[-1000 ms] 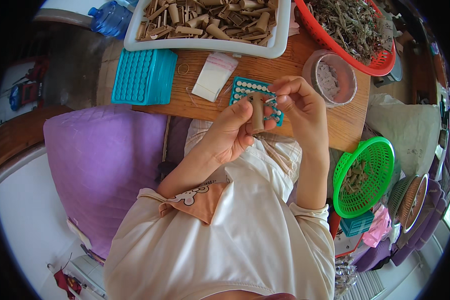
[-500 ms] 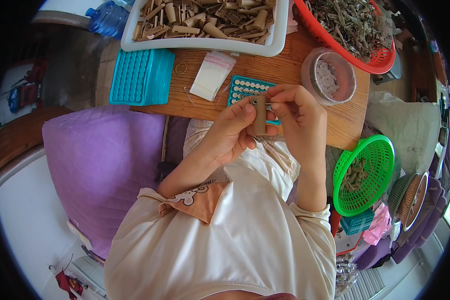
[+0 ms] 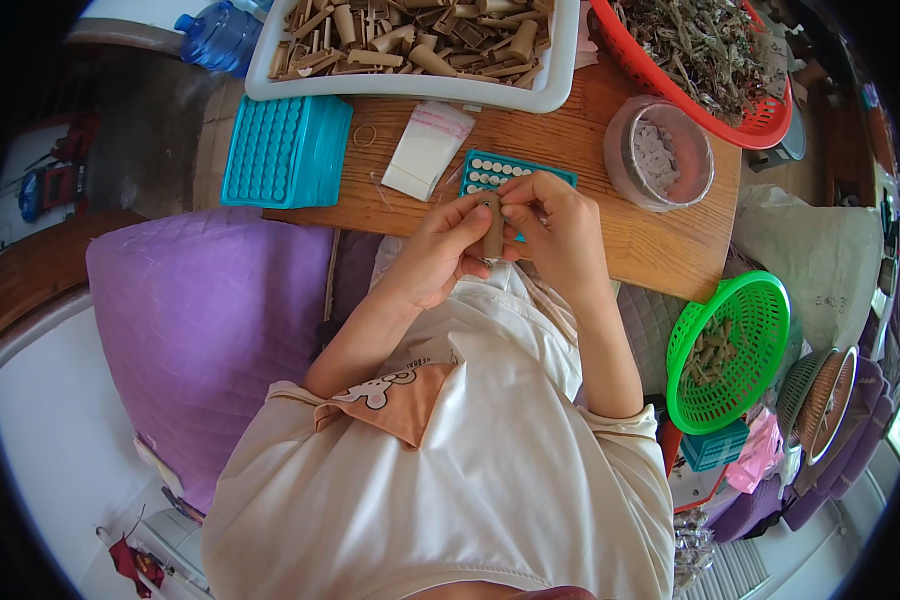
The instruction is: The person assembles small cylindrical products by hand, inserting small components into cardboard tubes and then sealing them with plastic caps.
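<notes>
My left hand (image 3: 440, 255) and right hand (image 3: 555, 225) pinch a short brown cardboard tube (image 3: 492, 226), held upright just above the counter's (image 3: 610, 250) near edge, over a teal tray (image 3: 500, 172) of white-capped holes.

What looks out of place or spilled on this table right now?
Nothing stands out. Both hands, left hand and right hand, hold a small brown tube over the teal tray. The white bin and red basket keep their contents inside.
</notes>
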Tool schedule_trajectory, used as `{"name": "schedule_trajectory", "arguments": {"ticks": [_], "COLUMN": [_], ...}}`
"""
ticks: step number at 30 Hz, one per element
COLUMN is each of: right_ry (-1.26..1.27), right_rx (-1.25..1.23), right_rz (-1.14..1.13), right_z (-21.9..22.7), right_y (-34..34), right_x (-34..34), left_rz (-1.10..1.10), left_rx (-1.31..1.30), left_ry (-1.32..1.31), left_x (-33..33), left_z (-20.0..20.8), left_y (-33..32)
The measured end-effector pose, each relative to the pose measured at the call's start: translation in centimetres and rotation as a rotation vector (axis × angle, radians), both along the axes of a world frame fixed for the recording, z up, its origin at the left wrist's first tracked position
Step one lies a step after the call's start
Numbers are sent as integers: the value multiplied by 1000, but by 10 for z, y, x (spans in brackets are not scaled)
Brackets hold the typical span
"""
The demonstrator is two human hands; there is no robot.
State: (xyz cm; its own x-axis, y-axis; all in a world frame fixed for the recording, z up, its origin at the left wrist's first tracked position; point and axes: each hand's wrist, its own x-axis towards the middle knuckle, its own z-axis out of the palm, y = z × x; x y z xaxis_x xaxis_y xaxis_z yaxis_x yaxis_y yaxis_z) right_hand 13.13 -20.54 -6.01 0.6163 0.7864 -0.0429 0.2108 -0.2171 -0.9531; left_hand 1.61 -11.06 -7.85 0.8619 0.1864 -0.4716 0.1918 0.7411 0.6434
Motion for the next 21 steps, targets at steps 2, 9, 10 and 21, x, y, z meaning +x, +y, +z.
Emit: {"name": "schedule_trajectory", "arguments": {"ticks": [2,9,10,21], "right_ry": [-73,115,22,21], "right_rx": [45,-3,7,7], "right_rz": [36,-20,-26,-88], "right_z": [-6,8,4,5], "right_y": [-1,-1,0,-3], "right_x": [0,4,4,2], "left_rz": [3,67,75,34], "left_rx": [-14,-265,-274,-243], "left_ry": [-7,-18,-14,38], "left_x": [0,6,6,16], "left_z": [-2,-2,-2,1], "left_y": [0,2,2,-1]}}
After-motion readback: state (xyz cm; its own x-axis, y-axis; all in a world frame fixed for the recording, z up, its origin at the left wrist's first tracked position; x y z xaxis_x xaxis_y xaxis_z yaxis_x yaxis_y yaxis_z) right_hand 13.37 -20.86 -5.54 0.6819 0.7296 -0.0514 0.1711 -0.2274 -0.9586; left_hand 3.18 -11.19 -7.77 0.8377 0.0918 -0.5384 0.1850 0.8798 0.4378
